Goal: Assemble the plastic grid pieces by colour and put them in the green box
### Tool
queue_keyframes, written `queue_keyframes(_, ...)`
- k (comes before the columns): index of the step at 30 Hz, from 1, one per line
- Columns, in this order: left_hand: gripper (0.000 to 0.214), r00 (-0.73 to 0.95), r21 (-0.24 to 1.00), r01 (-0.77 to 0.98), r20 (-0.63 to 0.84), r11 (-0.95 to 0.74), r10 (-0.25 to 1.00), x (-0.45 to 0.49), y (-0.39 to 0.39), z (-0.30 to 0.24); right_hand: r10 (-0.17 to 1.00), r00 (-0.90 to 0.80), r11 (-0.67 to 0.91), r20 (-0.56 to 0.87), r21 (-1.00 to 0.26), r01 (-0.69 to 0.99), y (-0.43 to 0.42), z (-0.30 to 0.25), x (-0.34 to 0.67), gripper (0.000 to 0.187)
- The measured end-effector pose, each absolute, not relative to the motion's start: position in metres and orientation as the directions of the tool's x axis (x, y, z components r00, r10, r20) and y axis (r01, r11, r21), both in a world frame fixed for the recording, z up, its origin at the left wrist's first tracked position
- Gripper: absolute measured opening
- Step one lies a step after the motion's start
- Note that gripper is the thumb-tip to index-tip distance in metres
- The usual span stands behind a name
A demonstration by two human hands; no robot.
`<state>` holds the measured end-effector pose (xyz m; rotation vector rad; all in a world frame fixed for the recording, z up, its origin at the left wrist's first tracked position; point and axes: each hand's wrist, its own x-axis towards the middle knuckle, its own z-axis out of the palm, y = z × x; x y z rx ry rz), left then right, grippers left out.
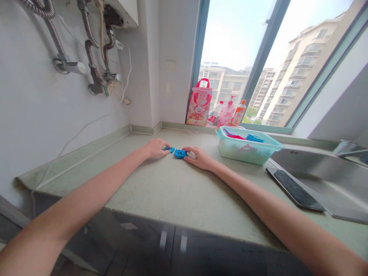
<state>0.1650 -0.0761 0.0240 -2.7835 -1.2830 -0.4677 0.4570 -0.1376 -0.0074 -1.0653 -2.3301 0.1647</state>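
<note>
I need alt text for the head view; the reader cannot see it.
The left hand holds one blue piece, the right hand a second piece, at a pale countertop. To the right are a turquoise basin, a phone and a sink.

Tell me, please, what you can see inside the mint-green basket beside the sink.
Inside the basket, blue openwork shows to the right of red and purple material; the cloudy front wall obscures whatever lies lower.

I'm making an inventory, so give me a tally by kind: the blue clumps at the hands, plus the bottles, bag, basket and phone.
Blue clumps: 2
Bottles: 3
Bag: 1
Basket: 1
Phone: 1
Total: 8
</note>
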Motion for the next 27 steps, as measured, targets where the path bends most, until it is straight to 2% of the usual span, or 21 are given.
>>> queue_keyframes(5,0.044,0.555,0.21,0.754,0.302,-0.622,0.775,0.164,-0.078,0.022,0.723,-0.513,0.681,0.462,-0.358,0.638,-0.141,-0.008,0.458,0.038)
queue_keyframes(8,0.052,0.479,0.228,0.78,0.384,-0.583,0.79,0.162,-0.079,0.023,0.736,-0.495,0.667,0.461,-0.372,0.646,-0.143,-0.008,0.458,0.041)
queue_keyframes(11,0.05,0.454,0.259,0.738,0.493,-0.623,0.742,0.166,-0.083,0.026,0.745,-0.487,0.658,0.455,-0.381,0.65,-0.143,-0.008,0.458,0.044)
queue_keyframes(14,0.042,0.494,0.328,0.622,0.54,-0.711,0.681,0.175,-0.09,0.029,0.751,-0.479,0.652,0.455,-0.395,0.647,-0.142,-0.01,0.459,0.052)
queue_keyframes(19,0.036,0.608,0.348,0.519,0.493,-0.781,0.623,0.189,-0.104,0.028,0.748,-0.471,0.654,0.468,-0.399,0.642,-0.139,-0.014,0.46,0.065)
queue_keyframes(23,0.035,0.64,0.337,0.513,0.462,-0.789,0.613,0.192,-0.105,0.026,0.797,-0.405,0.568,0.448,-0.33,0.754,-0.139,-0.012,0.458,0.059)
queue_keyframes(27,0.047,0.627,0.352,0.519,0.462,-0.779,0.627,0.186,-0.097,0.025,0.821,-0.408,0.535,0.401,-0.287,0.795,-0.143,-0.007,0.46,0.049)
